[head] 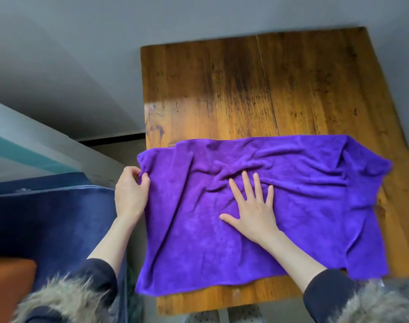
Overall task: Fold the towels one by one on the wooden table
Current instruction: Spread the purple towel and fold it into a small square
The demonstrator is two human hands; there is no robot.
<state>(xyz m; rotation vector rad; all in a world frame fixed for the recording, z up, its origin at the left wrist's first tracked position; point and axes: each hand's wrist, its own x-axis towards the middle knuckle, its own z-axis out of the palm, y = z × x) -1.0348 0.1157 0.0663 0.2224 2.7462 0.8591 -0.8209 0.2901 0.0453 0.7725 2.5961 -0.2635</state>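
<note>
Towel: we are working on a purple microfibre towel (268, 206), which is lying spread and wrinkled across the near half of the worn wooden table (245, 89), its left edge hanging past the table's side.
Left hand: our left hand (131, 192) is pinching the towel's upper-left corner between thumb and fingertips.
Right hand: our right hand (252, 206) is lying flat with fingers spread, pressing the middle of the cloth, gripping nothing.
Risk: we are judging that pulling the corner across while creases are bunching under the palm could lock them into the fold; the overhanging left edge could also drag the cloth off the table.
Surface: the table's far half is showing bare, streaked planks.
Room: we are seeing grey floor, a dark blue upholstered seat (47, 217) at left, and fur-trimmed dark sleeves (101, 276).
</note>
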